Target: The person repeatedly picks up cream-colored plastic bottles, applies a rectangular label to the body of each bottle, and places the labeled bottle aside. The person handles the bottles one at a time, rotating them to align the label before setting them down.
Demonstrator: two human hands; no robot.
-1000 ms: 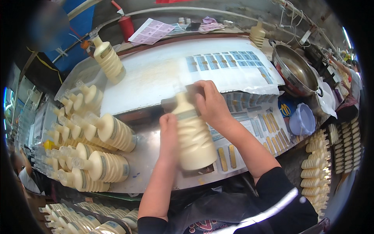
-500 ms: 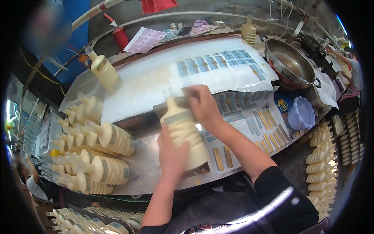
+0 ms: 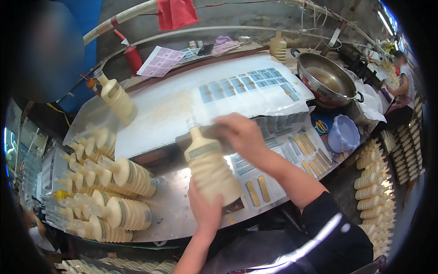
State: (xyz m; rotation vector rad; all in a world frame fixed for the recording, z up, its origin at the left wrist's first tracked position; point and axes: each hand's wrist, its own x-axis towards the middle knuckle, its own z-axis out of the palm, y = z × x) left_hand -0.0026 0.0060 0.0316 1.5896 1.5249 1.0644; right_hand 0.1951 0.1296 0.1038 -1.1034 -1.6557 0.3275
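Well, one cream bottle (image 3: 212,176), held low.
Left fingers (image 3: 193,191) clasp its lower side; right fingers (image 3: 232,121), bent beside its shoulder, grip unclear.

Handheld ribbed bottle (image 3: 213,176): cream; shoulder band (image 3: 204,150) grey-green, possibly patterned (blurred). Left of it: stacked bottles (image 3: 130,176), also cream. Beyond it: board (image 3: 150,125) white, label strips (image 3: 226,89) blue, sheet (image 3: 160,61) pink, grid-patterned, cloth (image 3: 177,13) red. Right of it: narrow strips (image 3: 263,189) gold, bucket (image 3: 343,135) lavender.
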